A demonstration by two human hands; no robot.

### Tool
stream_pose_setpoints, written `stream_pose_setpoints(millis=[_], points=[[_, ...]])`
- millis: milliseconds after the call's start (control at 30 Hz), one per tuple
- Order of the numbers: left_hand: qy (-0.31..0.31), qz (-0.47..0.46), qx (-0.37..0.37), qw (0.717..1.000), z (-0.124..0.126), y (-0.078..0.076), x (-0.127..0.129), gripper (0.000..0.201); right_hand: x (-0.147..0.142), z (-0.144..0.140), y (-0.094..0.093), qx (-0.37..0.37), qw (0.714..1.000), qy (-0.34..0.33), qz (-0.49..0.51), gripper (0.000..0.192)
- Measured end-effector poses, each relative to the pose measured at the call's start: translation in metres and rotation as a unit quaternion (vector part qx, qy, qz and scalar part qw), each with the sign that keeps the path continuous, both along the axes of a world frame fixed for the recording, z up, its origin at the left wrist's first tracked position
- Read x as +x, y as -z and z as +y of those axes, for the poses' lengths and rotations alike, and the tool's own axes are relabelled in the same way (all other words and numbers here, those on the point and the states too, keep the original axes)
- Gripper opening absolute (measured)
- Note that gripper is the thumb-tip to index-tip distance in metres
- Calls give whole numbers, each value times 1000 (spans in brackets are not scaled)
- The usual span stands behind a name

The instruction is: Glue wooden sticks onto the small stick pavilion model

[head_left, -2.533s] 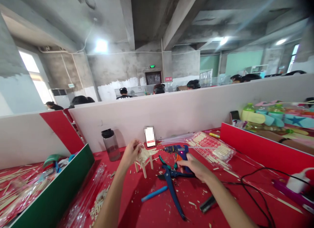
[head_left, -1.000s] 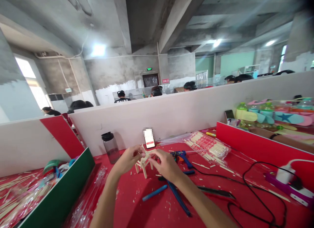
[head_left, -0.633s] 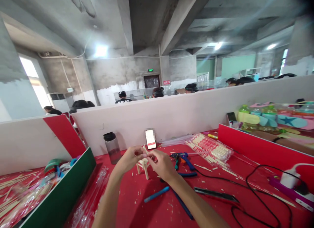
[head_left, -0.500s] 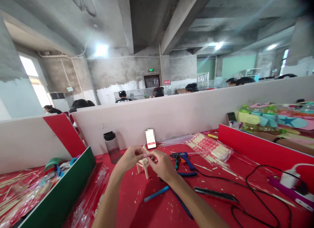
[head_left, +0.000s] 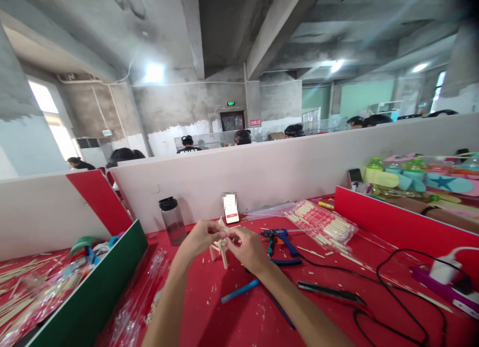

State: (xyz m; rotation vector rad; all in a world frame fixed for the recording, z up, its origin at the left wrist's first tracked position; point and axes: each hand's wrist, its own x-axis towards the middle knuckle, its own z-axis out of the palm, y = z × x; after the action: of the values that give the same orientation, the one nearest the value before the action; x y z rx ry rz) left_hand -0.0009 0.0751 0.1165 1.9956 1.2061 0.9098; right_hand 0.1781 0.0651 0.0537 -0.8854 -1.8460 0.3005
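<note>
My left hand (head_left: 204, 238) and my right hand (head_left: 245, 246) meet at their fingertips in the middle of the table, both closed in a pinch. Whatever lies between the fingers is too small to make out. Just behind and below them stands a small wooden stick model (head_left: 224, 258) on legs, its upper part partly covered by my fingers. Whether they touch it I cannot tell. A blue hot glue gun (head_left: 281, 238) rests to the right of my right hand. Under my right forearm a blue rod-like tool (head_left: 240, 291) lies on the table.
Behind the model a lit phone (head_left: 232, 216) leans on the white partition (head_left: 284, 172), right of a dark-lidded bottle (head_left: 173, 225). Bagged wooden sticks (head_left: 325, 226), a black utility knife (head_left: 331, 292) and a loose cable (head_left: 342, 271) lie rightward. A green divider (head_left: 101, 287) borders the left; another person's forearm (head_left: 407, 207) shows at right.
The view has shifted slightly. My hands keep the same pinch above the model, with hardly any movement, and the things on the table stay where they were.
</note>
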Motion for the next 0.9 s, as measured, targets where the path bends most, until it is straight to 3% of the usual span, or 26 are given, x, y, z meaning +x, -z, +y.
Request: stream_pose_setpoints(millis=[167,233,433,900], points=[[-138,51,128,981,11,7,-8,20,0,0,17,4,1000,9,-15,9],[-164,68,142,974,14,13,-9,23,-3,1,27,10,1000,3,-21,10],[-144,100,122,977,19,28,-6,26,-13,7,46,21,999,18,-34,9],[-156,85,122,976,29,39,-9,22,-11,9,45,8,1000,5,-29,12]])
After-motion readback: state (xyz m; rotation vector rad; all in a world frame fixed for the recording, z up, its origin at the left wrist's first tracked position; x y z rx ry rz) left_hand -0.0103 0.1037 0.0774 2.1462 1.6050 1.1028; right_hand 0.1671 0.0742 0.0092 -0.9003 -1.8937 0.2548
